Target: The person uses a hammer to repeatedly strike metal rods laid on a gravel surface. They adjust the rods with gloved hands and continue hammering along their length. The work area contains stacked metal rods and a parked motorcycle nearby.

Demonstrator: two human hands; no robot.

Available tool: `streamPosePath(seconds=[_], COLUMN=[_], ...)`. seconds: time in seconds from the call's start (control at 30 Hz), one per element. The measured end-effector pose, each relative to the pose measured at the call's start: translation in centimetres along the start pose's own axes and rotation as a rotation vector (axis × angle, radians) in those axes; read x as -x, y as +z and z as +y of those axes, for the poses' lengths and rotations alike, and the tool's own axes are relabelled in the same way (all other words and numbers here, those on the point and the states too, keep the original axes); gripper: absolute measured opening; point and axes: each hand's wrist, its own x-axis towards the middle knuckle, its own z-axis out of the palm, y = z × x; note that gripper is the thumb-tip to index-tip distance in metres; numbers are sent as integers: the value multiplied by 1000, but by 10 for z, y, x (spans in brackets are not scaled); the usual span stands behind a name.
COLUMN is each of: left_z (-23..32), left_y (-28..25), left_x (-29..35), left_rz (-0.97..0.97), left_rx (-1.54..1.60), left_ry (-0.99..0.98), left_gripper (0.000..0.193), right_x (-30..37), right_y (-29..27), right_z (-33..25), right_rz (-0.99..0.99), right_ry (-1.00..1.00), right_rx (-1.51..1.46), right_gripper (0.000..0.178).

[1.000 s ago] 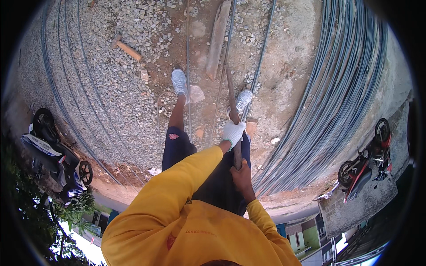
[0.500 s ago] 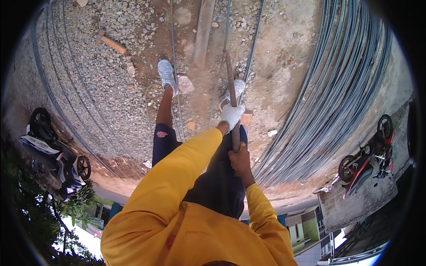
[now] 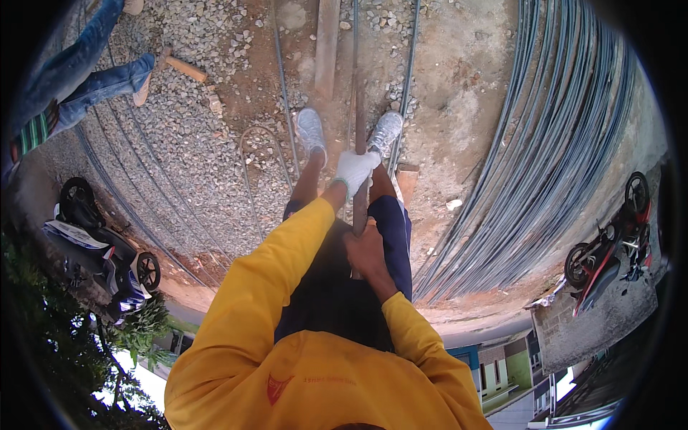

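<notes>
My left hand (image 3: pixel 356 170), in a white knitted glove, is closed around a long brown pole (image 3: pixel 360 122). My bare right hand (image 3: pixel 366 250) grips the same pole nearer my body, between my thighs. The pole points away from me, between my shoes, and its far end lines up with a thin steel bar (image 3: pixel 355 43) on the ground. Whether the two are joined is too unclear to tell. A bar bent into a U (image 3: pixel 265 132) lies left of my feet.
A large bundle of long steel bars (image 3: pixel 530 158) curves along the right. Grey gravel (image 3: pixel 193 143) covers the left, with a wooden-handled hammer (image 3: pixel 186 69). A plank (image 3: pixel 327 50) lies ahead. Another person's jeans-clad legs (image 3: pixel 107 82) show at upper left. Motorcycles (image 3: pixel 104 247) stand on both sides.
The pole has swung left from a slant to nearly straight ahead, both hands with it. My left foot has shifted right, beside the pole. A person in jeans has come into view at upper left.
</notes>
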Motion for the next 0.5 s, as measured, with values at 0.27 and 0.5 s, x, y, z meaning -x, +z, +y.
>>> streamPosePath(seconds=[0.27,0.5], left_z=[-13,-14], left_y=[-49,-80], left_x=[-14,-33], left_rz=[-32,-112], left_rx=[-48,-27], left_ry=[67,15], left_gripper=[29,32], right_x=[3,-6], right_y=[60,92], right_z=[-10,-21], right_rz=[74,52], right_ry=[-33,-14], right_rx=[195,45], right_gripper=[41,50])
